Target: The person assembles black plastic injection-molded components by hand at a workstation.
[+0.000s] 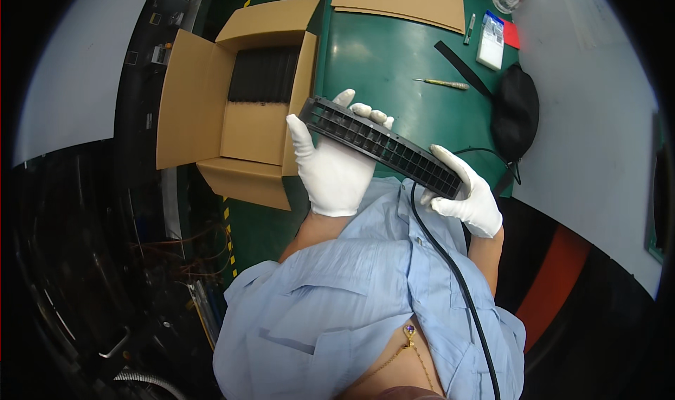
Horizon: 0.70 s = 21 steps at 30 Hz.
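Observation:
A long black plastic grille-like part point(383, 145) with rows of square openings is held aslant in front of my body, its left end farther away. My left hand point(336, 178), in a white glove, supports the left end, with the fingers behind it and the thumb raised beside it. My right hand point(479, 204), also gloved in white, grips the right end between thumb and fingers. Below the part, a black cable point(450, 261) runs down over my blue shirt. Left of my hands stands an open cardboard box point(252, 134) with black pieces point(264, 74) packed at its far side.
The green table point(365, 52) lies ahead. A flat cardboard sheet point(401, 0) covers its far edge. On the right are a thin yellowish-handled tool point(443, 84), a black pouch with a strap point(517, 115), a white-and-blue pack point(490, 48), a pen-like item point(470, 29) and a clear jar point(509, 2).

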Available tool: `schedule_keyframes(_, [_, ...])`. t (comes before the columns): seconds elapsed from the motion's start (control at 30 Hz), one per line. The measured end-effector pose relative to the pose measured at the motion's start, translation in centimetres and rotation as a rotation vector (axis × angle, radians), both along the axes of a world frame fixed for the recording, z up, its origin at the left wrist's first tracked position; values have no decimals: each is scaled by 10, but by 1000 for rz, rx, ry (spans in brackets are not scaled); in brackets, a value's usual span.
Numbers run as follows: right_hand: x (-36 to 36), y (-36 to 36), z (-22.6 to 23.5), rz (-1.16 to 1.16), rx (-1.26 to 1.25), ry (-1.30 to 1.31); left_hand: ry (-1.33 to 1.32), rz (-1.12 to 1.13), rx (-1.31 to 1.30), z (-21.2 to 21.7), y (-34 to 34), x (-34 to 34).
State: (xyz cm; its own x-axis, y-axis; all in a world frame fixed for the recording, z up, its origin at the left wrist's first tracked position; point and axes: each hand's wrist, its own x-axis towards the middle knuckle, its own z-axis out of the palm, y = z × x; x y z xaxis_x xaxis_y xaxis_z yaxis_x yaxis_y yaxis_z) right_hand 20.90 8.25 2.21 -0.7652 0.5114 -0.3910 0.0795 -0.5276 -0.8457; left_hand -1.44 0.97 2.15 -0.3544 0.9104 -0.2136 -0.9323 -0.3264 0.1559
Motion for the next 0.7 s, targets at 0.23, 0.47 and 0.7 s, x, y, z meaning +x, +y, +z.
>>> schedule_keyframes(0.23, [0,3,-1,-25,-22,-3,43,12,39,0,-1,2])
schedule_keyframes(0.47, [-1,5,-1,-30,-16,10,140,22,104,-2,2,4])
schedule_keyframes(0.7, [2,5,7,-45,32,-49,178,-5,51,-1,-1,4])
